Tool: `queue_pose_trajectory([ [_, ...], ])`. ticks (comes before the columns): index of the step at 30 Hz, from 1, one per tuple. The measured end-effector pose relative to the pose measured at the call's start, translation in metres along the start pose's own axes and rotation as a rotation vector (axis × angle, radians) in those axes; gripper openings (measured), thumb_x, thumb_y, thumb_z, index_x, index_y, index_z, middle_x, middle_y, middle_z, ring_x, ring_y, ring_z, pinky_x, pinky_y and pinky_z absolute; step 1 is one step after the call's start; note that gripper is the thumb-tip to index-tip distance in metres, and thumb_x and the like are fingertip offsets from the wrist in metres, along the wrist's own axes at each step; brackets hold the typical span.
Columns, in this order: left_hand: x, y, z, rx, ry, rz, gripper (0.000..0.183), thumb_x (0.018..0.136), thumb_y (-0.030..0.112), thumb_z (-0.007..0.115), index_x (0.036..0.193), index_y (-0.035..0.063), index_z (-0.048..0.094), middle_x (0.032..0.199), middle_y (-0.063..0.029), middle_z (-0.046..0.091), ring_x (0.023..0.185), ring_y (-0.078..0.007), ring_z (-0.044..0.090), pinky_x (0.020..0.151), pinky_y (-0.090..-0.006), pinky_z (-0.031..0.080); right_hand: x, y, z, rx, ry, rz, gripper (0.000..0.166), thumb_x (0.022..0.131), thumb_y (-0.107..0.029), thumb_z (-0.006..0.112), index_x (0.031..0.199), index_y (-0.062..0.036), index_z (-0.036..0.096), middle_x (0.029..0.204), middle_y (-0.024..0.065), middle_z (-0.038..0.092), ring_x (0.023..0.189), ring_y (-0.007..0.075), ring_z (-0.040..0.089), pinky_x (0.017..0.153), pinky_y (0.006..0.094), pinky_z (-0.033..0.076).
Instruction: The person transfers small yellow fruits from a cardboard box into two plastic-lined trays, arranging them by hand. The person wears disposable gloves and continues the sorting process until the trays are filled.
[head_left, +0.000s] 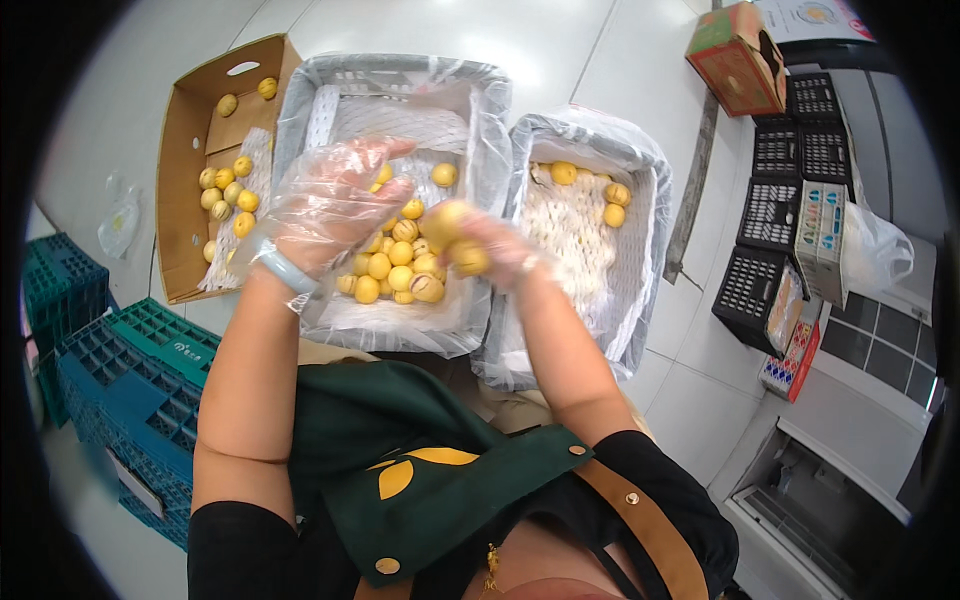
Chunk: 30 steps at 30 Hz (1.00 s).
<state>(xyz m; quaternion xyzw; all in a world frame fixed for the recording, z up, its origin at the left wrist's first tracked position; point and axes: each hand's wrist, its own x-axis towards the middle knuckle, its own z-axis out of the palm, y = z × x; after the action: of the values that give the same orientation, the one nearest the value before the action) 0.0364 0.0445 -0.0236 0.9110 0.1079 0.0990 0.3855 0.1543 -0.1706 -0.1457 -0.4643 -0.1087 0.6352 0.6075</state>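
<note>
My left hand (337, 199), in a clear plastic glove, is over the left side of the middle crate (487, 300). Its fingers and thumb are apart, with a yellow fruit showing behind the gap. My right hand (495, 244), also gloved and blurred by motion, grips two yellow fruits (470, 258) above the crate's right side. Below lie several round, yellow, dark-striped fruits, apparently pepino melons (400, 253), heaped on white foam netting. Clear plastic film lines this crate. To its right, a second lined crate (649, 225) holds a few similar fruits (616, 194) along its edges.
A brown cardboard box (180, 172) at left contains several fruits and foam netting. Blue-green plastic crates (135, 375) stand near my left arm. Black crates (769, 214) and a printed carton (731, 60) line the right side. A plastic bag (120, 225) lies on the tiled floor.
</note>
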Motion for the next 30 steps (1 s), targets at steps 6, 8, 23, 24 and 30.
queue_pose_trajectory([
  [6, 0.001, 0.012, -0.01, 0.053, -0.059, -0.052, 0.036, 0.088, 0.025, 0.064, 0.12, 0.0084, 0.064, 0.111, -0.0172, 0.067, 0.096, -0.0329, 0.064, 0.085, -0.0399, 0.051, 0.021, 0.015, 0.031, -0.938, 0.192, -0.149, 0.04, 0.088, -0.036, 0.071, 0.115, -0.0079, 0.067, 0.107, 0.0083, 0.065, 0.094, 0.0208, 0.062, 0.088, 0.0385, 0.05],
  [8, -0.003, 0.01, -0.011, 0.052, -0.053, -0.065, 0.035, 0.089, 0.022, 0.065, 0.12, 0.0068, 0.064, 0.113, -0.0167, 0.067, 0.1, -0.0311, 0.065, 0.088, -0.0381, 0.051, 0.011, -0.006, 0.015, -0.336, 0.227, -0.124, 0.036, 0.089, -0.039, 0.069, 0.109, -0.0095, 0.066, 0.094, 0.0029, 0.064, 0.083, 0.0154, 0.06, 0.078, 0.0343, 0.05],
  [23, 0.01, -0.015, -0.007, 0.037, -0.098, -0.275, 0.039, 0.088, 0.018, 0.066, 0.125, 0.0078, 0.063, 0.117, -0.0127, 0.066, 0.1, -0.0234, 0.065, 0.088, -0.0352, 0.052, 0.039, -0.006, -0.202, -1.107, 1.323, 0.119, 0.074, 0.071, -0.042, 0.076, 0.132, -0.006, 0.053, 0.117, 0.0202, 0.066, 0.113, 0.0341, 0.062, 0.099, 0.0406, 0.046],
  [24, 0.008, -0.016, -0.009, 0.046, -0.091, -0.294, 0.039, 0.088, 0.019, 0.066, 0.125, 0.0079, 0.063, 0.117, -0.0124, 0.066, 0.101, -0.0235, 0.065, 0.088, -0.0351, 0.051, 0.038, -0.01, -0.204, -1.169, 1.269, 0.159, 0.073, 0.071, -0.042, 0.077, 0.13, -0.006, 0.055, 0.117, 0.0201, 0.066, 0.113, 0.0344, 0.062, 0.099, 0.0407, 0.046],
  [30, 0.007, -0.012, -0.012, -0.01, -0.066, -0.362, 0.039, 0.091, 0.029, 0.062, 0.126, 0.0103, 0.062, 0.121, -0.0135, 0.063, 0.107, -0.0244, 0.062, 0.093, -0.0366, 0.049, 0.016, -0.035, -0.196, -1.056, 1.12, 0.026, 0.062, 0.07, -0.037, 0.079, 0.119, -0.0025, 0.063, 0.111, 0.0209, 0.068, 0.104, 0.0367, 0.065, 0.092, 0.0421, 0.05],
])
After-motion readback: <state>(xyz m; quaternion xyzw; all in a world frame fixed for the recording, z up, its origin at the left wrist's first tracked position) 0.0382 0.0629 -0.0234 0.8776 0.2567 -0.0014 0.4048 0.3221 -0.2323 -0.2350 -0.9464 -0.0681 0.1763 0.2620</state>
